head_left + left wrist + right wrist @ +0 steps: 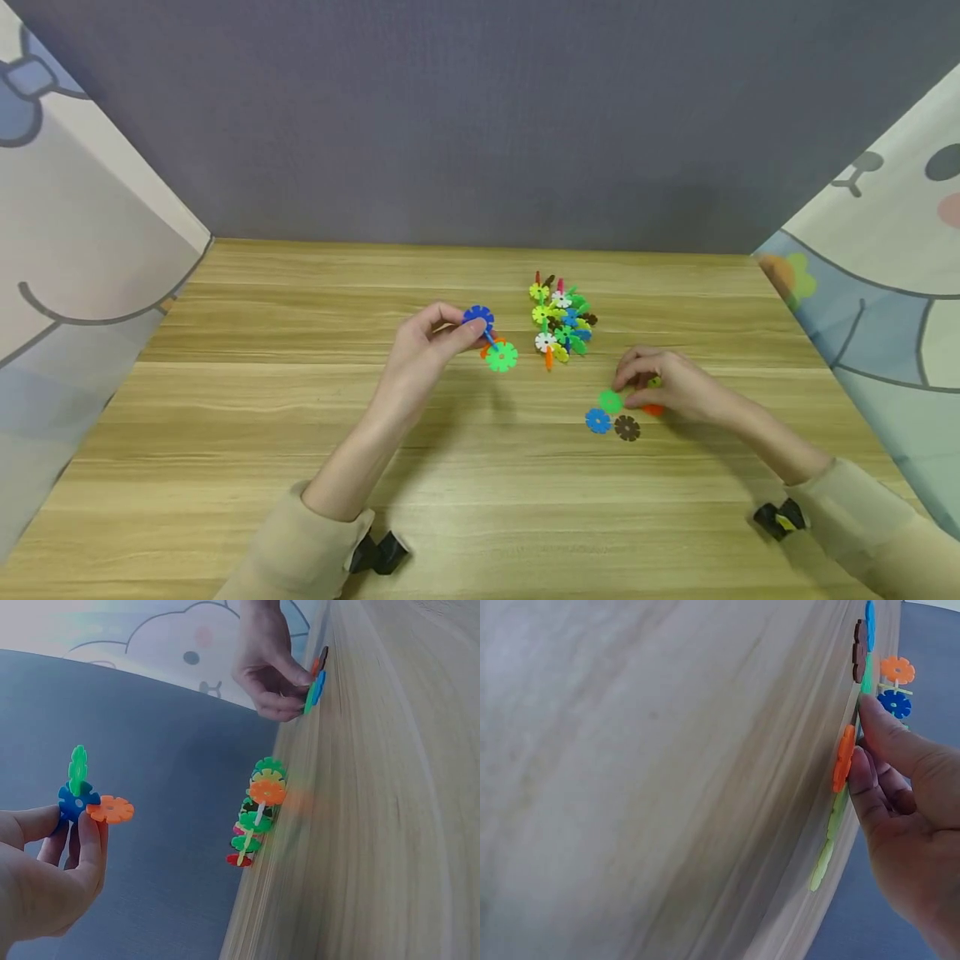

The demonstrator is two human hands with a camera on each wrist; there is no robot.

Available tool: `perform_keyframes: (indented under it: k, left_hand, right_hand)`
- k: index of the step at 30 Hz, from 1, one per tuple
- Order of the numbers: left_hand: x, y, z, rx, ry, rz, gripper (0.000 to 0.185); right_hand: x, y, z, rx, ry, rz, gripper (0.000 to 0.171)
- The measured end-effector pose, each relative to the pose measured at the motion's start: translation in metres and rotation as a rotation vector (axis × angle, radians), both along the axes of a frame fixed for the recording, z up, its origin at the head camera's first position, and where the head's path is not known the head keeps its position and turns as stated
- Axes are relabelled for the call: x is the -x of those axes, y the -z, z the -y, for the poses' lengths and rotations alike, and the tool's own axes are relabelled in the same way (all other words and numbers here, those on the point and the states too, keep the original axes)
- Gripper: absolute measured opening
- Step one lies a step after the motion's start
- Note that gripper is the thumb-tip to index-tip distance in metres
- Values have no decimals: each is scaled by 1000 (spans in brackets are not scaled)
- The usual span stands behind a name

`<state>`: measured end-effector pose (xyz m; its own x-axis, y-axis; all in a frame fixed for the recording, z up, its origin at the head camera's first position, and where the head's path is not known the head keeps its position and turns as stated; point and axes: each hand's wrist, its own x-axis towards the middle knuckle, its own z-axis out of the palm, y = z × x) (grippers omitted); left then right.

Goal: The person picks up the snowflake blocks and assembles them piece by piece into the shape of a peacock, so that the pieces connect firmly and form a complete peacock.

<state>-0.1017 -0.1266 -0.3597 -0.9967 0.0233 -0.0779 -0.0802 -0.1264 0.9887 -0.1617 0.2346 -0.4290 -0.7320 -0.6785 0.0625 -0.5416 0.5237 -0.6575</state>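
My left hand (431, 346) pinches a small joined group of notched plastic snowflake discs, held up over the table. In it are a dark blue disc (477, 315), a green disc (502, 357) and an orange disc (111, 809). My right hand (671, 383) is low at the table, fingers bent, with thumb and fingertips at the edge of a loose light green disc (611, 402). I cannot tell whether they grip it. Partly hidden by this hand are a loose orange disc (844, 759) and yellow discs (822, 864).
Loose blue (597, 421) and brown (627, 428) discs lie flat just left of my right hand. Farther back, between the hands, sits a multicoloured cluster of joined discs (562, 321). A grey panel (480, 125) rises behind the wooden table (262, 375), with printed panels at both sides.
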Motion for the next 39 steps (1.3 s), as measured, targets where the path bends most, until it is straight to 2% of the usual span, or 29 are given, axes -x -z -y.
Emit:
perform_keyframes:
  k: [9, 16, 23, 31, 39]
  left_hand:
    - [-1, 0, -1, -18, 16, -12, 9]
    - [-1, 1, 0, -8, 23, -21, 10]
    - [-1, 1, 1, -1, 24, -12, 10]
    - [-1, 2, 1, -9, 28, -14, 10]
    - [-1, 1, 0, -12, 34, -18, 10]
  right_hand:
    - [0, -4, -1, -12, -50, -4, 26]
    - [2, -6, -4, -20, -57, 33, 24]
    - [3, -3, -6, -37, -45, -4, 26]
    - [-1, -2, 6, -86, -43, -102, 33]
    - [-2, -4, 12, -95, 17, -11, 25]
